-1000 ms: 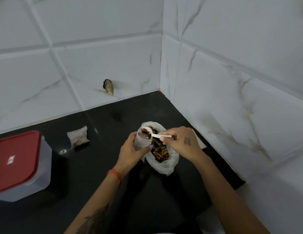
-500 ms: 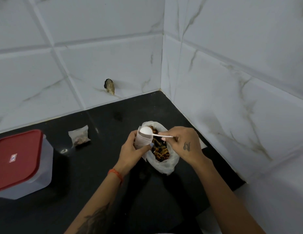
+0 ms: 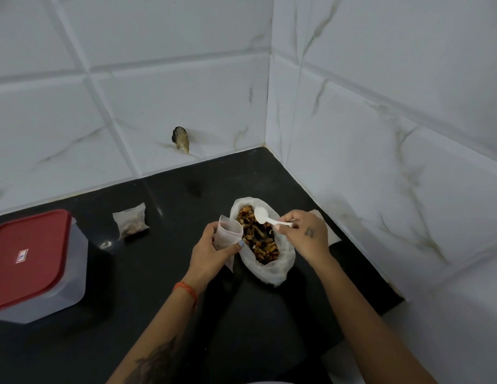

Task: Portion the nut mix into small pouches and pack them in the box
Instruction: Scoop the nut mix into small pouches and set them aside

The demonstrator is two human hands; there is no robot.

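While a small clear pouch (image 3: 228, 236) is gripped upright in the left hand (image 3: 211, 253), its mouth open, a white plastic spoon (image 3: 269, 217) is pinched by the handle in the right hand (image 3: 305, 235). The spoon's empty bowl is held above the nut mix (image 3: 258, 236) in a white bag (image 3: 266, 268) on the black surface (image 3: 131, 286). A filled pouch (image 3: 131, 221) lies to the left, and a red-lidded box (image 3: 33, 261) is set well apart at the left edge.
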